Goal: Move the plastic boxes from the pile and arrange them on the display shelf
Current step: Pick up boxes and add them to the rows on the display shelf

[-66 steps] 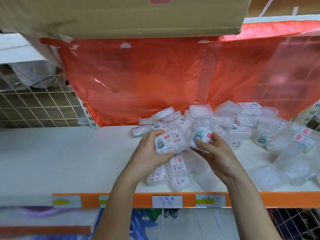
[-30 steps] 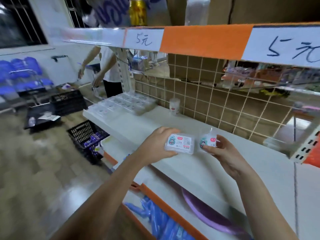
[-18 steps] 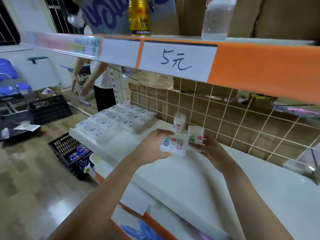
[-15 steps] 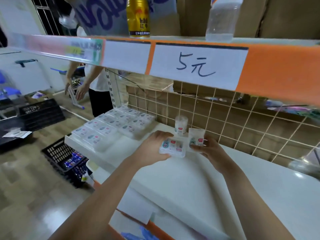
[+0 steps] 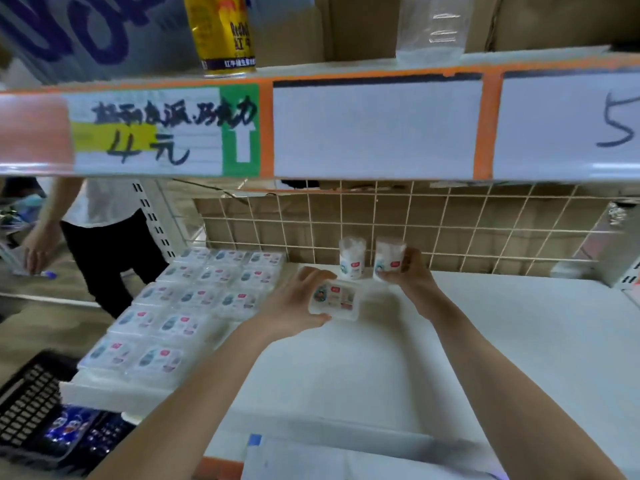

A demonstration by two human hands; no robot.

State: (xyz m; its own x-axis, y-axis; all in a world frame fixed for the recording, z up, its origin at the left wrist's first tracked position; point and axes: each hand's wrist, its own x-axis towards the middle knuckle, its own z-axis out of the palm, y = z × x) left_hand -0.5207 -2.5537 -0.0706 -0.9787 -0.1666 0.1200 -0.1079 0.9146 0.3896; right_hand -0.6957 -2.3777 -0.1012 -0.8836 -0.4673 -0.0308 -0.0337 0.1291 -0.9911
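Two white shelves fill the view: the upper shelf's orange-trimmed edge (image 5: pixel 346 129) carries handwritten price labels, and the lower display shelf (image 5: pixel 485 341) stretches broad and bare on its right side, backed by a wire grid (image 5: pixel 450 220) over brown board. Beyond the shelf's left end lies a pale floor (image 5: pixel 45 327), where another person (image 5: pixel 104 244) in a white top and dark trousers stands, and a black basket (image 5: pixel 31 403) sits low at the near left. On the left part of the display shelf, rows of flat plastic boxes (image 5: pixel 194 299) lie side by side, labels up. A gold can (image 5: pixel 221 32) and a clear bottle (image 5: pixel 429 29) stand on the upper shelf. The left hand (image 5: pixel 294 306) holds a flat plastic box (image 5: pixel 335 300) just above the shelf, fingers curled round its edges. The right hand (image 5: pixel 408 271) grips a small upright box (image 5: pixel 388 259), fingers wrapped round its side, beside another upright box (image 5: pixel 352 257) standing near the grid.
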